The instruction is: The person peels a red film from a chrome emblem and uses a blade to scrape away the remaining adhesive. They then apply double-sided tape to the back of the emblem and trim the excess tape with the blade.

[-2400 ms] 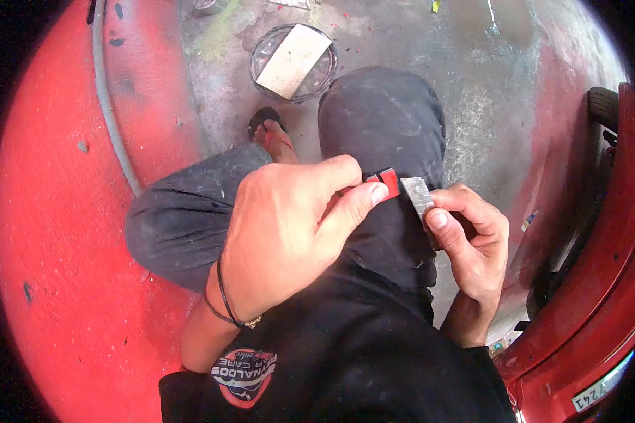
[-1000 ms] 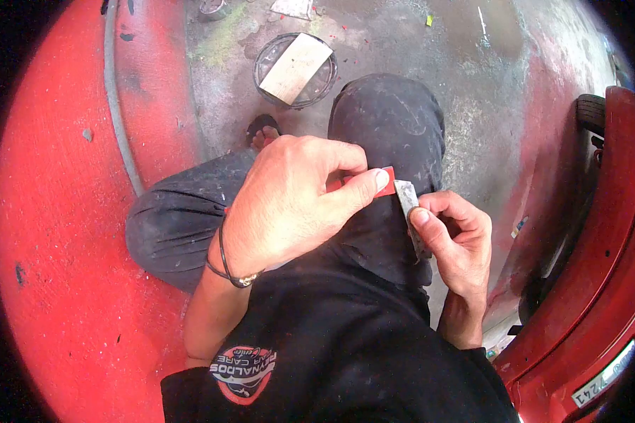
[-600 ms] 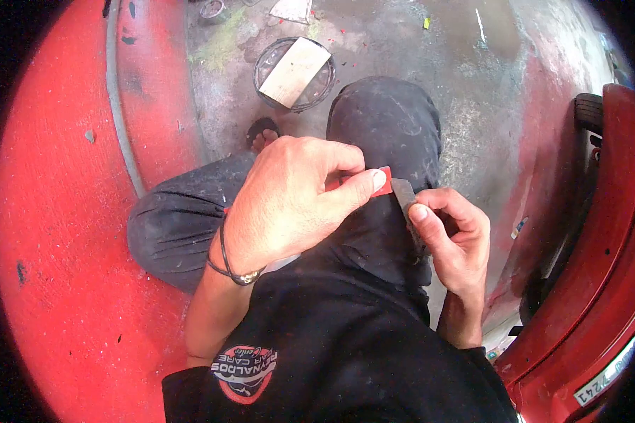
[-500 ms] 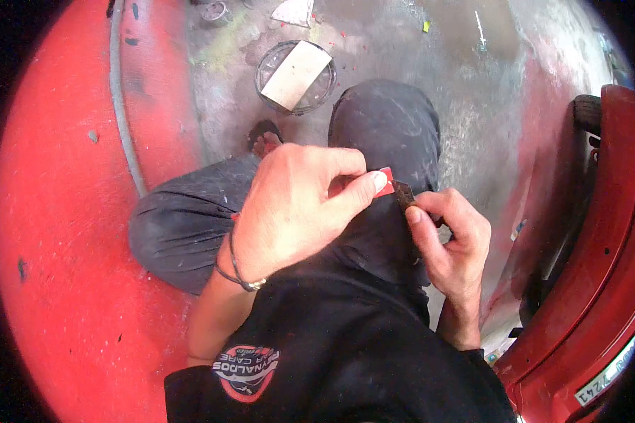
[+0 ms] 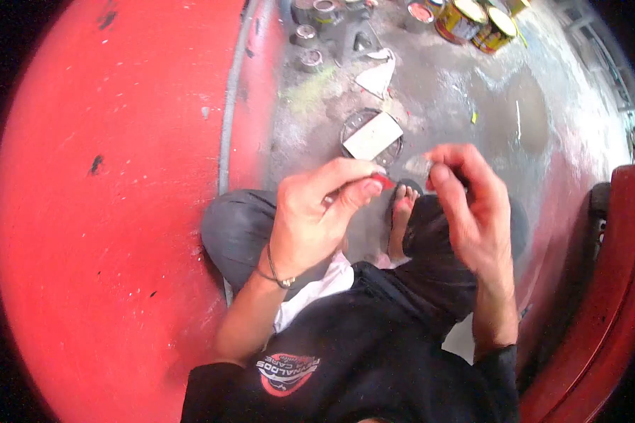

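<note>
My left hand [image 5: 317, 218] pinches a small red piece [image 5: 384, 181] between thumb and fingers, raised above my knees. Close to its right, my right hand [image 5: 473, 204] holds a small grey flat piece [image 5: 418, 165], blurred by motion. The two pieces sit almost tip to tip. I am crouched, with dark trousers and a sandalled foot [image 5: 400, 211] below the hands.
A large red body panel [image 5: 106, 211] fills the left. A round tin with a pale board [image 5: 374, 135] across it stands on the grey floor ahead. Several paint cans [image 5: 473, 20] stand at the far top. A red car part [image 5: 614, 296] is at the right.
The view has swung up and left, bringing paint cans into sight. Both hands have risen in the frame, and my right hand has lifted the grey piece higher, now blurred.
</note>
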The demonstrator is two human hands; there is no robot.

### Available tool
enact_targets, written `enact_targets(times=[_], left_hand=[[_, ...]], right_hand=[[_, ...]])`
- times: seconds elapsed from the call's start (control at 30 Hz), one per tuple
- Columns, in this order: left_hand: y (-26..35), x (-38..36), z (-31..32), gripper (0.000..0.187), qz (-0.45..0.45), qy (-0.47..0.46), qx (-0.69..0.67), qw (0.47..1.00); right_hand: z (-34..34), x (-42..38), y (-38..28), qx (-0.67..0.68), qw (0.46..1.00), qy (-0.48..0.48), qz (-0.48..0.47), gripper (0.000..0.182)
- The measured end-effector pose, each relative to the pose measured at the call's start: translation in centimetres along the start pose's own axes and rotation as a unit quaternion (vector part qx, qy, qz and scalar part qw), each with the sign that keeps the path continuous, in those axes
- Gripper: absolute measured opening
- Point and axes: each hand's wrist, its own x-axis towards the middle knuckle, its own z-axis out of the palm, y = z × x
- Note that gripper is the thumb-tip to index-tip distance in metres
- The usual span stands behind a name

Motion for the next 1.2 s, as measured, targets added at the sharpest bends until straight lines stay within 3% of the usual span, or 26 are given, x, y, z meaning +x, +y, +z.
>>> enact_targets(times=[0.03, 0.13, 0.27, 0.37, 0.47, 0.6, 0.67, 0.77, 0.87, 1.2], left_hand=[[0.1, 0.8, -0.5, 0.018, 0.016, 0.000, 0.008, 1.000], [0.2, 4.4, -1.3, 0.017, -0.042, 0.006, -0.076, 0.996], [0.3, 9.6, -1.3, 0.020, 0.009, -0.008, -0.073, 0.997], [0.1, 12.9, -1.3, 0.018, 0.008, -0.043, -0.094, 0.995], [-0.3, 14.9, -1.1, 0.018, -0.011, -0.070, -0.091, 0.993], [-1.9, 14.3, -0.6, 0.018, -0.042, -0.076, -0.066, 0.994], [-1.9, 13.5, -0.4, 0.020, -0.056, -0.067, -0.082, 0.993], [-1.8, 12.4, -0.2, 0.021, -0.020, -0.047, -0.033, 0.998], [-1.6, 12.2, -1.2, 0.021, 0.124, -0.040, 0.128, 0.983], [-0.4, 11.8, -1.9, 0.017, 0.150, -0.035, 0.101, 0.983]], right_hand=[[0.1, 1.8, 0.0, -0.020, 0.997, 0.003, -0.078, 0.014], [-0.2, 6.2, -1.3, -0.034, 0.991, 0.012, -0.127, 0.019], [-1.9, 10.1, -0.4, 0.024, 0.992, 0.014, -0.126, 0.020], [-2.5, 10.9, 1.2, 0.144, 0.984, 0.006, -0.099, 0.019], [-2.3, 10.5, 3.0, 0.173, 0.981, 0.005, -0.089, 0.014], [-2.1, 10.3, 3.3, 0.032, 0.993, 0.010, -0.117, 0.010], [-2.1, 10.4, 3.5, 0.032, 0.994, 0.000, -0.107, 0.009], [-2.4, 9.6, 2.6, 0.055, 0.996, -0.040, -0.053, 0.011], [-1.8, 8.8, 1.7, 0.084, 0.993, -0.065, -0.045, 0.013], [-1.3, 8.9, 2.8, 0.098, 0.984, -0.035, -0.147, 0.013]])
